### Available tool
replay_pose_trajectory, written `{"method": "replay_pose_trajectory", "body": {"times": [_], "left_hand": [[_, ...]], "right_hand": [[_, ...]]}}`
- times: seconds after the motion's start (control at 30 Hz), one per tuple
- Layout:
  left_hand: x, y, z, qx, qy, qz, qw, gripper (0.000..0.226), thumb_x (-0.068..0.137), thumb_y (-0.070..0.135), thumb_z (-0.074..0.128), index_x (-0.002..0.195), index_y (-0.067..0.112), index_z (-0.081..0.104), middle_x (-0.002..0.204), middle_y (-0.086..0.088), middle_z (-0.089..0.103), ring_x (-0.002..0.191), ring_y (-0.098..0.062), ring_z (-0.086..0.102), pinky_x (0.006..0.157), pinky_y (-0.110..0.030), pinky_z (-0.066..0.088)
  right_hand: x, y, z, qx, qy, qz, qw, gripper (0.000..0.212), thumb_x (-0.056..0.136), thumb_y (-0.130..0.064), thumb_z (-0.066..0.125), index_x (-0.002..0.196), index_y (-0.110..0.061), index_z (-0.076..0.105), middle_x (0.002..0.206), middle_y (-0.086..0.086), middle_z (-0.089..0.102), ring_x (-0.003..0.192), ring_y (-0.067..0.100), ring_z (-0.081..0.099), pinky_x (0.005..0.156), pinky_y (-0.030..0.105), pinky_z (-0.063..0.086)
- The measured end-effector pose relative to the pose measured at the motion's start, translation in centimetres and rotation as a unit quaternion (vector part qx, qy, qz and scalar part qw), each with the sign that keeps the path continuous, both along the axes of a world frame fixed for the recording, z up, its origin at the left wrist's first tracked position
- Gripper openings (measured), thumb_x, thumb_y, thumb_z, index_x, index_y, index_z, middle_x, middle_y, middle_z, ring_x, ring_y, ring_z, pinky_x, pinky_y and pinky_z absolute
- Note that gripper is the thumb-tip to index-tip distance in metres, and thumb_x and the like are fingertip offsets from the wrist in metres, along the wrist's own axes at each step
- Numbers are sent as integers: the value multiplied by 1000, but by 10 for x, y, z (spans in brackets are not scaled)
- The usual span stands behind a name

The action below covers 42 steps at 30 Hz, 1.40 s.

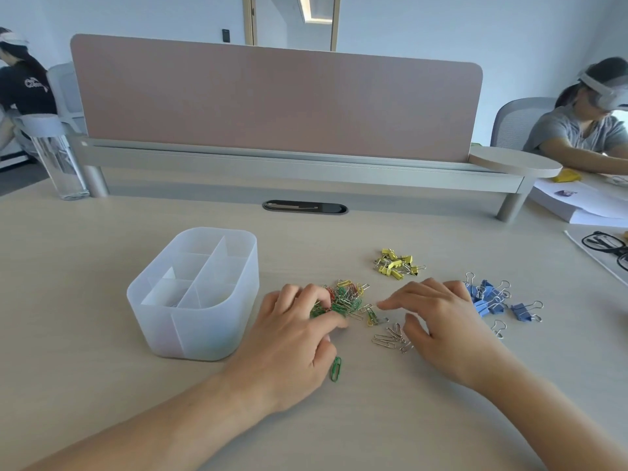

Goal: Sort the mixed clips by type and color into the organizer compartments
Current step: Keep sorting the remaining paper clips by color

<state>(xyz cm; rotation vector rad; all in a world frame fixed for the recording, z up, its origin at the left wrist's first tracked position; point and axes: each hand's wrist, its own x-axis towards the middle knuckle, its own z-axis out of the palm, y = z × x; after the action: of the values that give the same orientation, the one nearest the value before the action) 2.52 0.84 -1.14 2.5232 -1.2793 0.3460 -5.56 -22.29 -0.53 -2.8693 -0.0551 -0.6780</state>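
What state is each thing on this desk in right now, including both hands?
organizer, upright, no clips visible inside.
mixed paper clips, unsorted pile.
silver paper clips, loose group on desk.
yellow binder clips, separate pile.
blue binder clips, separate pile.
left hand, fingers curled into mixed paper clips.
right hand, open, fingers spread.

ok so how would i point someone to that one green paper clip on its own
Find the translucent organizer, then the left hand just right of it. By that hand's near right edge lies a single green paper clip, alone on the desk, apart from the mixed paper clip pile farther back.
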Motion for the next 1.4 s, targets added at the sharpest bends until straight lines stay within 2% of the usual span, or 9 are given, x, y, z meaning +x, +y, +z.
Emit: {"method": "replay_pose_trajectory", "body": {"times": [0.1, 0.3, 0.43, 0.63, 0.77, 0.87, 1.07, 1.23, 1.4], "left_hand": [[-2, -3, 2, -14, -1, -3, 1000, 42, 85, 31, 30, 115, 42, 57, 123, 15, 43, 111, -13, 38, 97, -28, 23], [-3, -7, -2, 29, 43, 9, 999, 68, 82, 46, 3, 142, 48, 36, 145, 19, 23, 130, -11, 15, 109, -33, 11], [-3, -7, -2, 16, 46, 8, 999, 64, 83, 44, 7, 136, 48, 42, 141, 19, 28, 129, -10, 18, 108, -34, 12], [-3, -7, -2, 27, 47, 2, 999, 65, 82, 44, 6, 141, 48, 35, 145, 21, 21, 132, -9, 13, 110, -34, 9], [-4, -6, 0, 3, 38, -17, 999, 58, 86, 40, 14, 128, 47, 53, 140, 21, 31, 131, -10, 21, 109, -36, 11], [-6, -5, 2, -14, 28, -46, 998, 48, 87, 36, 24, 117, 43, 62, 134, 21, 40, 127, -12, 29, 107, -37, 14], [-9, -7, -1, -15, 37, -119, 992, 47, 87, 28, 31, 122, 44, 59, 132, 20, 41, 127, -11, 28, 111, -37, 11], [-5, -5, 2, -34, 34, -73, 996, 45, 87, 26, 28, 119, 42, 56, 126, 22, 42, 122, -8, 32, 106, -35, 18], [-3, -5, -1, -17, 37, -45, 998, 55, 88, 32, 20, 134, 43, 48, 132, 24, 38, 126, -6, 26, 107, -33, 15]], "right_hand": [[1, -1, -2, -3, 27, 4, 1000, 43, 77, -29, 33, 96, -44, 70, 94, -28, 61, 87, 3, 53, 82, 24, 24], [1, 2, -2, 0, 32, 28, 999, 41, 77, -21, 44, 97, -46, 69, 95, -28, 61, 86, 2, 53, 83, 21, 23], [-1, -1, -1, 1, 33, 25, 999, 35, 79, -23, 50, 94, -47, 69, 95, -29, 61, 88, 0, 51, 90, 15, 20], [0, 1, -1, -1, 31, 30, 999, 15, 82, -44, 54, 88, -47, 68, 94, -30, 60, 90, -2, 52, 92, 14, 19], [1, 0, -1, -8, 20, 28, 999, 20, 81, -55, 49, 84, -47, 67, 90, -30, 60, 86, -3, 52, 90, 14, 21], [2, 0, 0, -13, 18, 23, 1000, 12, 82, -50, 55, 80, -45, 66, 88, -30, 60, 84, -3, 52, 88, 16, 23], [4, 2, 0, -33, 18, 31, 999, 11, 82, -44, 50, 79, -41, 60, 82, -29, 56, 78, -6, 44, 78, 18, 24], [2, -2, 2, -42, 22, 47, 998, 9, 81, -45, 50, 79, -42, 58, 83, -30, 55, 77, -5, 45, 81, 16, 25], [0, -5, 6, -18, 10, 34, 999, 3, 79, -41, 60, 76, -40, 60, 78, -27, 56, 76, -7, 47, 84, 17, 27]]}}
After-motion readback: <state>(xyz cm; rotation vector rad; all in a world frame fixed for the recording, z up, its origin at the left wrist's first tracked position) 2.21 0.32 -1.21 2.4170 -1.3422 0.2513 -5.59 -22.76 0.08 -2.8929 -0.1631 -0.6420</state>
